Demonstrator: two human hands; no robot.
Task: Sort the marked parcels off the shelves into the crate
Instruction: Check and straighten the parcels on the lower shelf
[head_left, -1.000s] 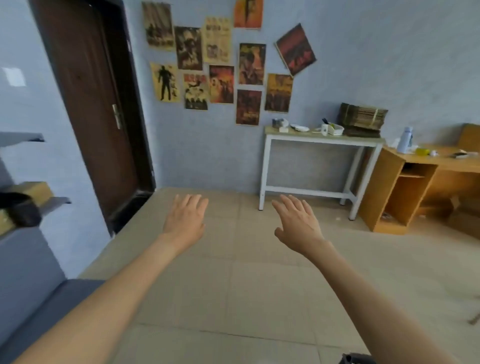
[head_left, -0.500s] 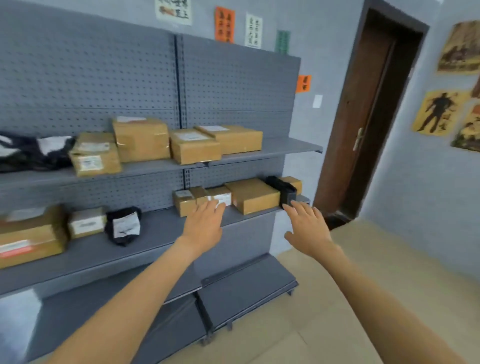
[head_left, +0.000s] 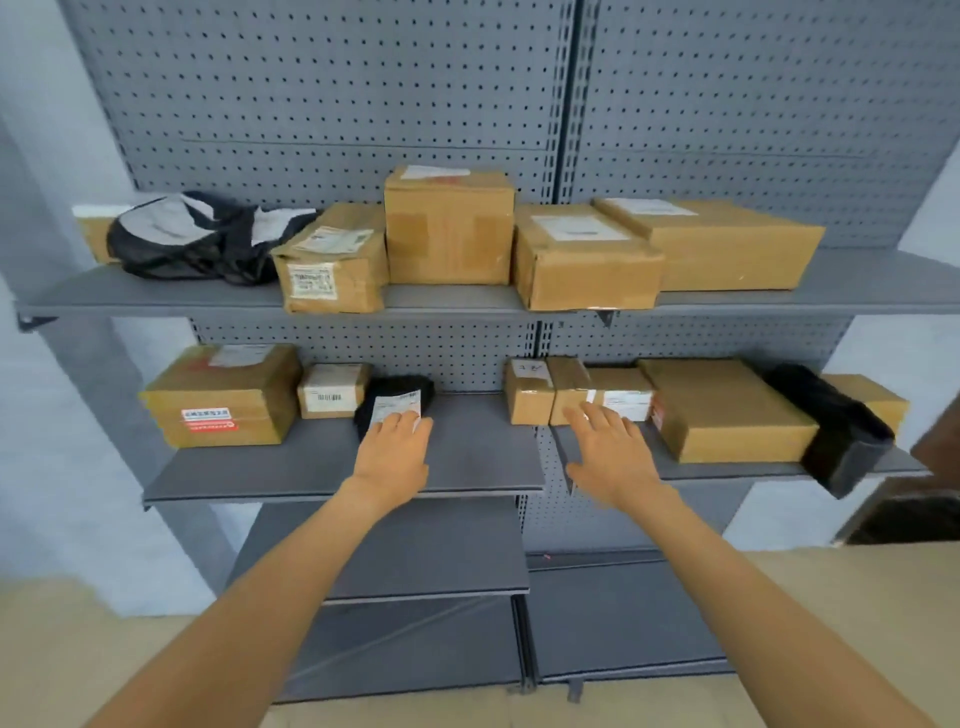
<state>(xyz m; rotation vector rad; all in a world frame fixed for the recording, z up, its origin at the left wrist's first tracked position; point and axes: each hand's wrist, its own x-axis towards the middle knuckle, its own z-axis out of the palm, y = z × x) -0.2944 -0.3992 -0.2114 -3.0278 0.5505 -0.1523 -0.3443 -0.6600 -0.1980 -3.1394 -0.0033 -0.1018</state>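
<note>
Black parcel (head_left: 397, 402), white label; left hand (head_left: 393, 457) flat, right hand (head_left: 608, 452) spread, both ungripping.

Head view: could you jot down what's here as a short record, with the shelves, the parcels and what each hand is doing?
shelving: grey pegboard unit
top shelf: four boxes, black bags at left
middle shelf: boxes, small black bag, long black parcel at right
lower shelves: nothing on the parts in view
left hand: open, fingers on the small black bag's label
right hand: open, by a labelled box
crate: not in view
</note>
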